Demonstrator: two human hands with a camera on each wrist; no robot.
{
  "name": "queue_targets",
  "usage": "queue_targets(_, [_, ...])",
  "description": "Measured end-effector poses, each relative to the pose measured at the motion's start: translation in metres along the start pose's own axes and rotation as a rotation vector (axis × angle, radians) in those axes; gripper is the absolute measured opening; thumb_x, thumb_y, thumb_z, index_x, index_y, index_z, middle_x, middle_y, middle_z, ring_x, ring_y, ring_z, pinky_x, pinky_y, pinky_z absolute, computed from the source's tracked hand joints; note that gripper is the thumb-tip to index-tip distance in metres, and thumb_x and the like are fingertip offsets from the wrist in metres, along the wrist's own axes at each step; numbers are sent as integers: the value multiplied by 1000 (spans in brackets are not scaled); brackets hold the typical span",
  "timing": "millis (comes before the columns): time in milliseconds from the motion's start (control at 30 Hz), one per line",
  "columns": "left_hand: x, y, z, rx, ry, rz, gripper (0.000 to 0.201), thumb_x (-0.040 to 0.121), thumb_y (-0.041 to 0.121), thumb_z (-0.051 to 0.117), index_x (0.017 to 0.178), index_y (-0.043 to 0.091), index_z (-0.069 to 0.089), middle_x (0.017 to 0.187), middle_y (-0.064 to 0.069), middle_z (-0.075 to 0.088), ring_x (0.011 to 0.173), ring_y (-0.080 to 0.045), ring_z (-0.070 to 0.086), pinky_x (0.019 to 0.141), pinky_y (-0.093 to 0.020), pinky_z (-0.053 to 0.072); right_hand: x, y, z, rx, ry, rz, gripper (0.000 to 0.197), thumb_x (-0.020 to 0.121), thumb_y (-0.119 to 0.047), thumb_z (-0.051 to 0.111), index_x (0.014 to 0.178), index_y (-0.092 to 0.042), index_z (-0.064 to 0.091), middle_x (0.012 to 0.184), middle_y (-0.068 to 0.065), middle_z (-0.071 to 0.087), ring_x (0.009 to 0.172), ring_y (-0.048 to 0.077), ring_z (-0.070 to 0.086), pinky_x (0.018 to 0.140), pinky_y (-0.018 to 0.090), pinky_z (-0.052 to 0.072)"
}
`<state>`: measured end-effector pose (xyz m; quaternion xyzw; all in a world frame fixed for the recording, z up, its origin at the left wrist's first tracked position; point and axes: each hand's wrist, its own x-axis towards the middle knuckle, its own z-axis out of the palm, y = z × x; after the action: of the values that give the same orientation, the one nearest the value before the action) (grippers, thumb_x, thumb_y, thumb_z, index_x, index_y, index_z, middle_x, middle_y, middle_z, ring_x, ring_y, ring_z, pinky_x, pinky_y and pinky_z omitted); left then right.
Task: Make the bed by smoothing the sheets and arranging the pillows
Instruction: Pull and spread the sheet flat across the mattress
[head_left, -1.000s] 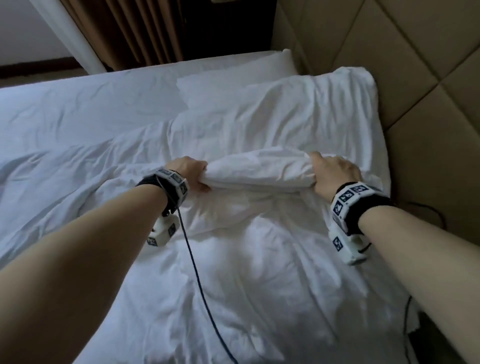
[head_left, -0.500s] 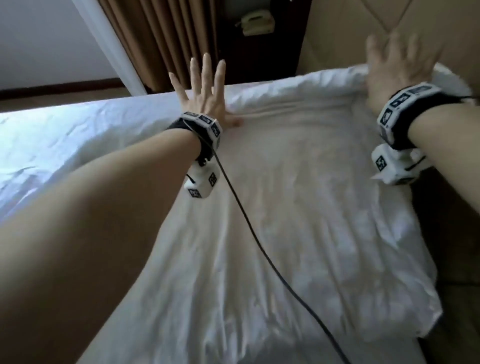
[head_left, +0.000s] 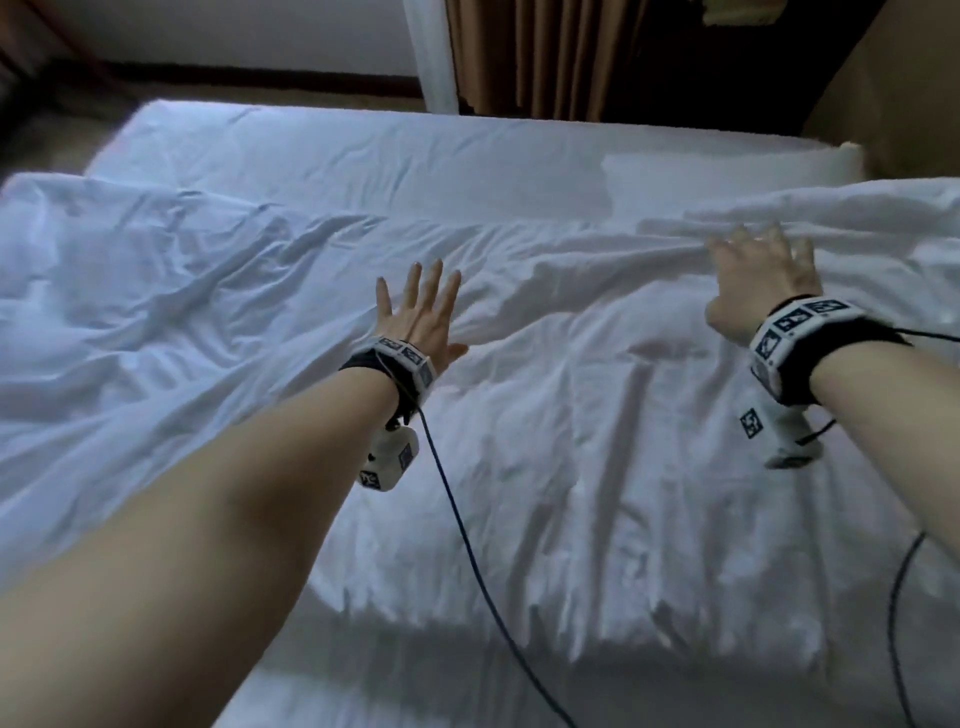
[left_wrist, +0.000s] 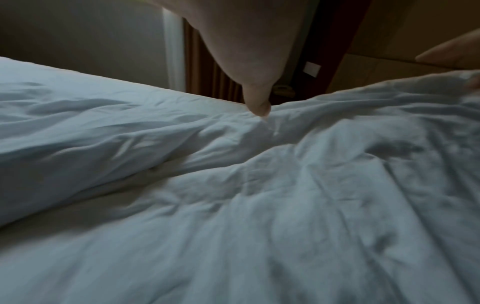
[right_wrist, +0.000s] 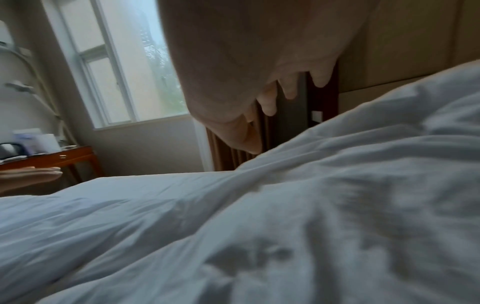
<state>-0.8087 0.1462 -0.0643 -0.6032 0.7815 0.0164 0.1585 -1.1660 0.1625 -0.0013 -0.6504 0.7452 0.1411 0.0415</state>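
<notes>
Head view: both forearms reach out over a white bed, palms down, each wrist carrying a marker band and a small camera block.
Left hand (head_left: 418, 317): fingers straight and spread, holding nothing; in the left wrist view its thumb tip meets a ridge of the duvet (head_left: 519, 415).
Right hand (head_left: 761, 273): fingers straight and spread over the duvet's far edge, gripping nothing; blurred, and the right wrist view does not settle whether the fingertips touch the cloth.
Duvet: white and creased, it covers the near and middle of the bed; its turned-up far edge runs left to right, from the left hand across to the right hand and on to the right border.
Pillow (head_left: 727, 171): white, lying flat at the far right, just beyond the duvet's edge, long axis left to right, its right end toward the padded headboard (head_left: 883, 104).
Sheet (head_left: 337, 150): bare and fairly smooth along the far side.
Cables (head_left: 467, 551): dark leads trail from both wrists toward the near edge.
Curtain (head_left: 545, 57): brown, hanging beyond the bed.
Window (right_wrist: 130, 61): seen in the right wrist view, far left, above a wooden desk (right_wrist: 49, 158).
</notes>
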Motion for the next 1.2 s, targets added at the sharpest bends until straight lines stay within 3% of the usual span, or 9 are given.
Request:
queue_targets(233, [-84,-129,54,-90,-131,-167,85,91,50,51,155,19,3,162,-4,-14,150,-26,-9,115,-64,3,-19,-166,-6,-64,5,-218,69,87,-24,54,149,-23,25,157,7,22,144,33,17,116,54,16])
queue_targets(467, [-151,-291,152,-127,-212,-266,99,82,69,51,153,19,3,163,-7,-4,150,-27,0,115,-63,10,-62,-379,4,-90,-11,-378,74,86,-23,56,152,-22,20,160,10,13,147,31,12,119,52,11])
queue_targets(600, [-182,-372,232,-143,-236,-247,113,78,76,49,153,19,-13,161,-9,-17,150,-28,-9,113,-67,3,-83,-517,40,-178,-31,-561,95,84,-44,64,154,-28,2,162,13,-1,148,35,5,117,57,12])
queue_targets(700, [-209,-424,278,-165,-226,-212,116,75,83,44,152,22,-18,160,-7,-22,149,-26,-14,111,-70,-1,-103,-629,74,-245,-129,-718,128,68,-65,72,149,-35,-23,159,13,-21,148,35,-13,114,66,1])
queue_targets(833, [-242,-460,327,-188,-153,-102,109,78,84,29,154,16,-12,161,-10,-20,149,-25,-16,110,-68,-2,-152,-741,123,-318,-179,-948,144,58,-61,79,146,-31,-32,157,16,-28,146,38,-17,108,72,-4])
queue_targets(933, [-265,-470,361,-231,-129,-110,107,82,82,17,155,6,-3,162,-12,-13,150,-24,-11,115,-60,-2,-173,-782,158,-347,-211,-1004,144,57,-59,77,146,-25,-32,156,18,-27,145,40,-18,107,72,-4])
queue_targets(1033, [-286,-465,386,-324,-101,-109,104,83,80,17,155,5,8,163,-14,0,150,-25,0,118,-54,0,-174,-796,182,-414,-243,-1004,135,62,-72,63,147,-23,-31,155,22,-27,144,43,-19,107,72,-5])
queue_targets(1133, [-305,-451,404,-378,-68,-84,106,81,79,24,154,3,16,162,-15,7,150,-26,5,120,-52,1,-171,-801,192,-409,-276,-990,106,79,-71,42,149,-27,-26,157,22,-22,145,43,-15,108,72,-1])
queue_targets(1200, [-316,-444,411,-415,-55,-100,111,78,81,32,153,1,17,162,-17,8,150,-27,5,120,-52,3,-170,-803,190,-376,-308,-1000,93,85,-67,38,151,-33,-17,158,21,-16,146,42,-8,109,72,1])
